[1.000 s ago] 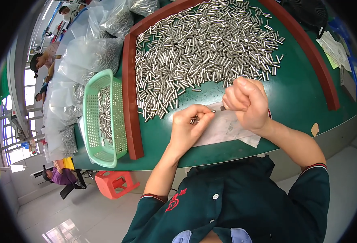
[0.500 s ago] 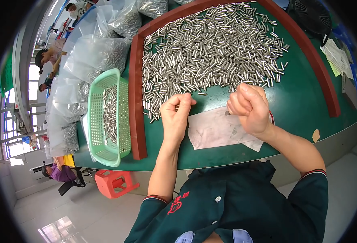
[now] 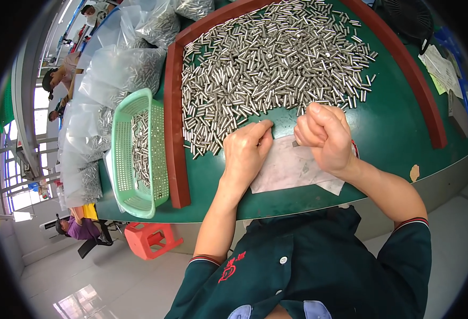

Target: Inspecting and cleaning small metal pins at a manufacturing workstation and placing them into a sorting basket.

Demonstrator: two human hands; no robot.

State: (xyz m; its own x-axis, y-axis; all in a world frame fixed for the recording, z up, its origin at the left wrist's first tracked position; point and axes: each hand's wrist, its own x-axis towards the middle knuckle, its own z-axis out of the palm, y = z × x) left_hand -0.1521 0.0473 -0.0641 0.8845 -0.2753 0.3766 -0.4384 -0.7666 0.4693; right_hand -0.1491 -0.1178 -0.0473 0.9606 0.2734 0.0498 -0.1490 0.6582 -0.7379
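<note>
A wide pile of short metal pins [image 3: 276, 64] covers the far part of the green table [image 3: 210, 183]. My left hand [image 3: 247, 151] is closed, its fingers bent and fingertips together just below the pile's near edge. Whatever it may hold is hidden. My right hand [image 3: 327, 135] forms a fist over a stained whitish cloth [image 3: 283, 169]. A small dark grey piece [image 3: 296, 143] shows at the fist's lower left side; I cannot tell whether the hand grips it. The fist's inside is out of sight.
A red-brown rail [image 3: 174, 127] borders the pile on the left, and another [image 3: 422, 90] on the right. Left of them stands a green basket [image 3: 162, 159] with pins inside. Clear bags of pins [image 3: 128, 69] line the table's left side. A black fan [image 3: 406, 21] stands far right.
My left hand has moved right, nearer the right hand, and turned so that its back shows more. The right fist has hardly moved. The view has shifted slightly.
</note>
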